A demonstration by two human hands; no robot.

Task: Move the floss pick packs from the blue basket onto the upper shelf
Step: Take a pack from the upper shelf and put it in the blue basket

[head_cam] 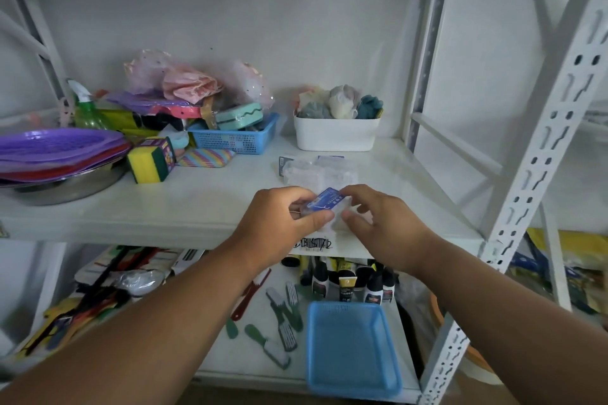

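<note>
A clear floss pick pack with a blue label is held just above the front edge of the upper shelf. My left hand pinches its left end between thumb and fingers. My right hand holds its right end with curled fingers. Behind them on the shelf lie other clear floss pick packs. On the lower shelf, the blue basket sits tilted at the front edge, and nothing shows inside it.
The upper shelf also carries a white bin of bath puffs, a second blue basket full of items, sponges and purple plates. Brushes and bottles lie on the lower shelf. A white upright stands at right.
</note>
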